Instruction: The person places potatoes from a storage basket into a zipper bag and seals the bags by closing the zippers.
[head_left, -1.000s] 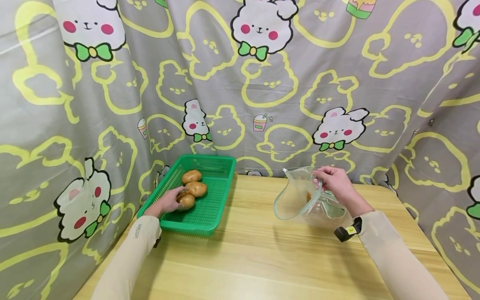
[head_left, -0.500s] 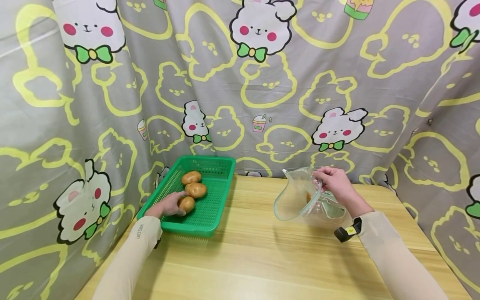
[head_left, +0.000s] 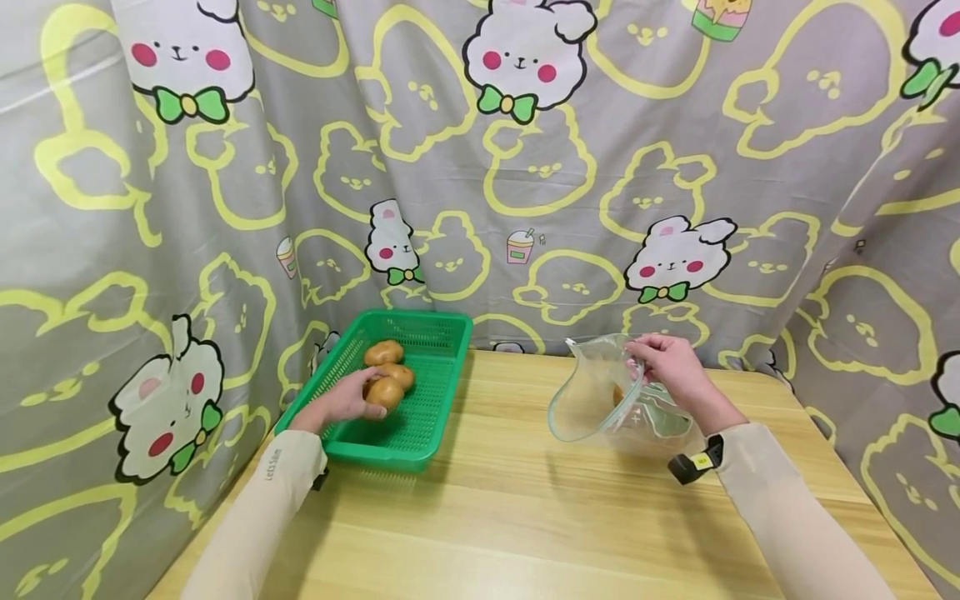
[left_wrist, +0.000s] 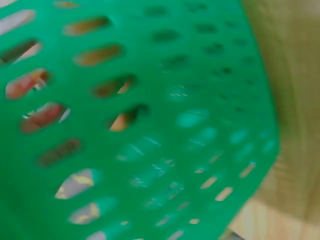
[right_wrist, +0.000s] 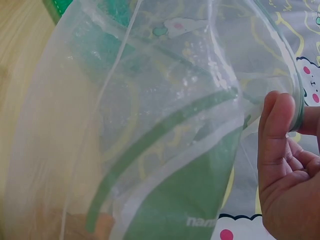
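In the head view, my left hand point(head_left: 351, 397) grips a smooth brown potato point(head_left: 384, 397), fingers over its top and thumb at its near side. It overlaps a second potato point(head_left: 402, 377) behind it, and a third potato point(head_left: 384, 352) lies farther back in the green plastic basket point(head_left: 431, 408). My right hand point(head_left: 670, 363) pinches the rim of a clear zip bag point(head_left: 581, 396), its mouth standing open toward the left. Something brown shows through the bag's lower part point(right_wrist: 90, 225) in the right wrist view. The basket's slotted wall point(left_wrist: 165, 125) mostly hides the left hand in the left wrist view.
Basket and bag are on a light wooden table point(head_left: 495, 500), the basket at left and the bag at right. A grey patterned curtain point(head_left: 465, 183) hangs behind the table and along both sides. The basket's raised rim runs under my left wrist.
My left hand has taken hold of the nearest potato and shifted it slightly right and away, toward the middle one. The right hand and bag stay in place.
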